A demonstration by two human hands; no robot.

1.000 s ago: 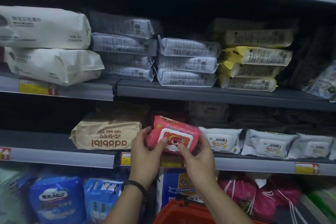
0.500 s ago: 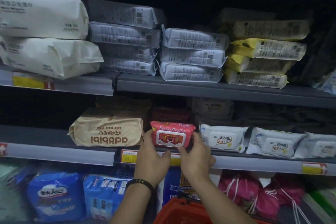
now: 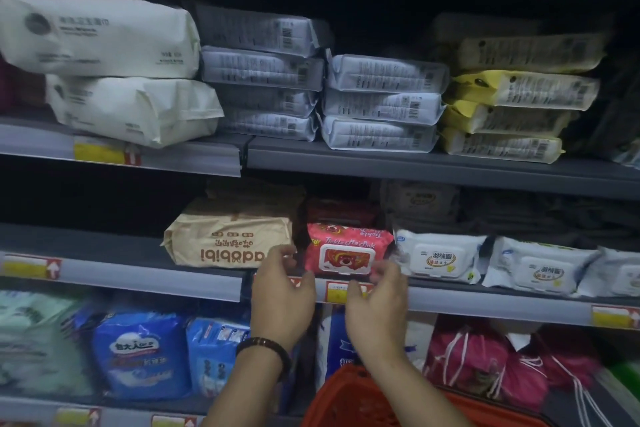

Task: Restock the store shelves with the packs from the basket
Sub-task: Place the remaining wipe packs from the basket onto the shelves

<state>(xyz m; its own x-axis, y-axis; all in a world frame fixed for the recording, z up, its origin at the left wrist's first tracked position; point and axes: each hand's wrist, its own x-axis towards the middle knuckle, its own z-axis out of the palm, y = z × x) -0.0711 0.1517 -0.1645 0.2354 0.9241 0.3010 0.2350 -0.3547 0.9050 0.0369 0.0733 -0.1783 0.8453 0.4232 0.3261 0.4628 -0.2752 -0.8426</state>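
Observation:
A pink wipes pack [image 3: 348, 250] with a white lid lies on the middle shelf [image 3: 138, 276], between a tan pack [image 3: 228, 239] and a white wipes pack [image 3: 440, 256]. A darker red pack sits behind it. My left hand [image 3: 280, 298] is just below and left of the pink pack, fingers loosely curled by its left edge. Just below its right corner is my right hand [image 3: 377, 302], fingers relaxed. Neither hand grips the pack; both are blurred. The orange-red basket [image 3: 346, 402] is low in view under my forearms, its contents hidden.
The upper shelf [image 3: 415, 166] carries stacks of cream, grey and yellow packs. More white wipes packs [image 3: 536, 269] line the middle shelf to the right. On the bottom shelf stand blue bags [image 3: 138, 354] and pink drawstring bags [image 3: 485, 357].
Both hands carried the pink pack forward, set it flat on the middle shelf and let go. They now sit slightly back from it.

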